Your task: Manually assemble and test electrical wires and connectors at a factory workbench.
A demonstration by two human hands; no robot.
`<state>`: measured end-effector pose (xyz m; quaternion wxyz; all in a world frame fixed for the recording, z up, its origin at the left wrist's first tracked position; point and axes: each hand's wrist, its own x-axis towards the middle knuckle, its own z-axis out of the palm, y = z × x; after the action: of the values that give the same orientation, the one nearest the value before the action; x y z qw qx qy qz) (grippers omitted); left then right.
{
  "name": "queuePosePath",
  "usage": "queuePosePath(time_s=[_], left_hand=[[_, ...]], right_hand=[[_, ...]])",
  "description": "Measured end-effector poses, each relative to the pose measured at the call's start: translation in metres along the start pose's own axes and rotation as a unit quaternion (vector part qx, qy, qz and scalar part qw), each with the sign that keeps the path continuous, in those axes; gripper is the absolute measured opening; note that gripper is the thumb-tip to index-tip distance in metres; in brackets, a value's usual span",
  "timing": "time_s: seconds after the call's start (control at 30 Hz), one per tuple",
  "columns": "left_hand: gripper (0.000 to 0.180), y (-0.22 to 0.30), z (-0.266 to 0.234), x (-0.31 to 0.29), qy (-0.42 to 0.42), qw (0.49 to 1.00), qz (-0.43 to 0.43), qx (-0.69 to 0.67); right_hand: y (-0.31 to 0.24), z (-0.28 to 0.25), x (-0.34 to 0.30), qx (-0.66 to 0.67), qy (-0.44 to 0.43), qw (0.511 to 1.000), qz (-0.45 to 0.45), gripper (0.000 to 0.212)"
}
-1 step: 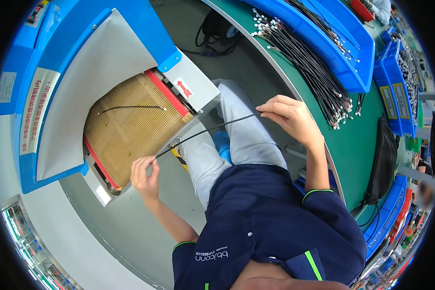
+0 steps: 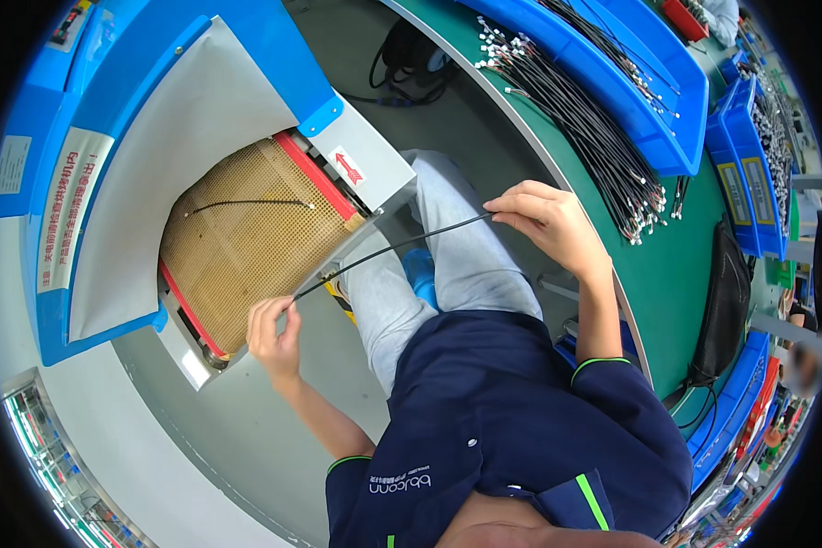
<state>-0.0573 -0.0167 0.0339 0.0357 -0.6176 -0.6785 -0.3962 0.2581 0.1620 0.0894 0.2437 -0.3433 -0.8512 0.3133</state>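
Observation:
A thin black cable (image 2: 395,244) stretches between my two hands, slanting up to the right above my knees. My left hand (image 2: 275,336) pinches its lower end beside the near edge of the mesh conveyor belt (image 2: 237,256). At the other end, the fingertips of my right hand (image 2: 541,219) grip the cable near the edge of the green table. Both cable tips are hidden by my fingers. Another black cable (image 2: 247,203) with small pale ends lies across the belt.
The conveyor runs into a blue and white machine (image 2: 178,137) at left. To the right, a green table (image 2: 644,274) carries a heap of black cables (image 2: 580,128) with white connectors, a blue bin (image 2: 680,110) and a black pouch (image 2: 721,306). More blue bins (image 2: 749,164) stand beyond.

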Motion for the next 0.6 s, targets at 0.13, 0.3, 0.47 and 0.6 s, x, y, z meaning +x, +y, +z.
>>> queuePosePath(time_s=[0.13,0.3,0.47,0.6], left_hand=[[0.018,-0.001,-0.004,-0.003,0.005,1.000,-0.015,-0.002],[0.017,0.000,-0.010,-0.005,-0.011,1.000,-0.002,-0.017],[0.016,0.000,-0.014,-0.006,-0.008,1.000,-0.005,-0.022],[0.018,-0.005,-0.017,-0.009,0.007,1.000,-0.013,-0.021]], right_hand=[[-0.001,0.001,0.002,0.015,-0.024,1.000,0.006,0.007],[0.002,0.006,0.003,0.003,0.010,0.998,-0.062,0.010],[-0.001,0.008,0.004,0.018,0.010,0.998,-0.060,0.010],[0.001,0.008,0.004,0.035,-0.015,0.998,-0.057,0.010]])
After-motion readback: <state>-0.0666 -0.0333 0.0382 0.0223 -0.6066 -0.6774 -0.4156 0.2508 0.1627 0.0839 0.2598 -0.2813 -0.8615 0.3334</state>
